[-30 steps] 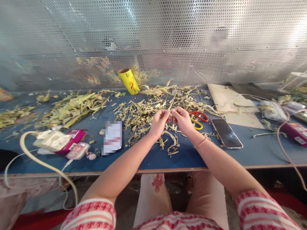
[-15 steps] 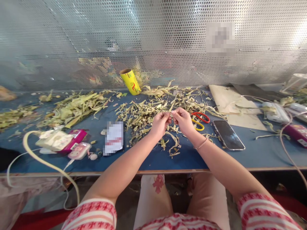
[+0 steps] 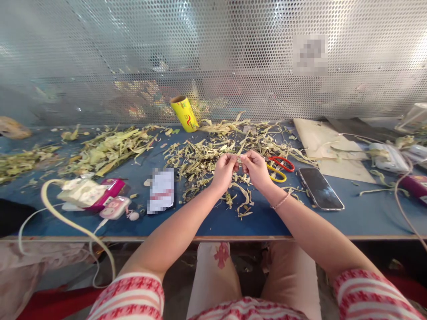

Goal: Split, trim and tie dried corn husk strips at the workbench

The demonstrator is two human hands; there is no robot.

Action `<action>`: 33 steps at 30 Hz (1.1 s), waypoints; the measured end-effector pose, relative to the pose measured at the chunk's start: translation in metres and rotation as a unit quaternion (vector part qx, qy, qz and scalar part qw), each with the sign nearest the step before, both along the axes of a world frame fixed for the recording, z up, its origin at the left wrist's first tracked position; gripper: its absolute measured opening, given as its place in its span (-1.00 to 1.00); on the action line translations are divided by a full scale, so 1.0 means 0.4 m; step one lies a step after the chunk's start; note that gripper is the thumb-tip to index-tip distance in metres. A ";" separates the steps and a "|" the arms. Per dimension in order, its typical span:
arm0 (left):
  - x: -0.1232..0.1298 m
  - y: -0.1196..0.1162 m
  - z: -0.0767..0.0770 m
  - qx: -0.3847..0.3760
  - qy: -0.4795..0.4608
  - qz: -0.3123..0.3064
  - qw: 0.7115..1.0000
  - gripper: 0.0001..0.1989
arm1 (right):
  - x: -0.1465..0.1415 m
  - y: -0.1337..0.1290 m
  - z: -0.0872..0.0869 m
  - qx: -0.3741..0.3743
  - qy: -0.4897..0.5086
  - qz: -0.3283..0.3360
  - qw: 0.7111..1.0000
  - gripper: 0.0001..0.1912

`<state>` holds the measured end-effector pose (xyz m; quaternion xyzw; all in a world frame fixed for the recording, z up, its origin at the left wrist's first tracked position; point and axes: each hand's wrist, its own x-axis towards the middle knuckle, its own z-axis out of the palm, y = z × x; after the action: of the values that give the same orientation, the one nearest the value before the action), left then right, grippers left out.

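My left hand [image 3: 224, 170] and my right hand [image 3: 255, 168] meet fingertip to fingertip over a heap of dry, pale green plant strips [image 3: 190, 158]. Both are closed in a pinch around something small and pale between them, too small to make out. Scissors with a red and a yellow handle loop [image 3: 279, 179] lie just right of my right hand, partly hidden by it. Below the hands, loose curled strips [image 3: 245, 202] rest on the blue table [image 3: 213, 226].
A yellow tube [image 3: 185, 116] leans near the perforated metal wall [image 3: 213, 53]. A dark phone [image 3: 320, 189] lies right, a blurred-out phone [image 3: 161, 192] left. Beyond are another leaf pile [image 3: 113, 151], power strips with cables [image 3: 83, 193] and brown paper [image 3: 333, 146].
The whole view has shifted slightly, so things on the table appear a little further right. My hands are still pinched together over the heap.
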<state>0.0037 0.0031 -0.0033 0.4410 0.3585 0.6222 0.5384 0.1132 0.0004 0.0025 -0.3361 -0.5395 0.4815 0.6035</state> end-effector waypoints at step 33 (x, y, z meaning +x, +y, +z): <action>-0.006 -0.019 0.017 0.093 0.163 -0.035 0.982 -0.81 | 0.002 -0.006 -0.004 -0.026 0.012 -0.077 0.997 -0.58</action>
<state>0.0011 -0.0045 0.0037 0.5972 0.3666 0.5528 0.4510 0.1140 -0.0018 0.0010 -0.3866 -0.4916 0.4514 0.6365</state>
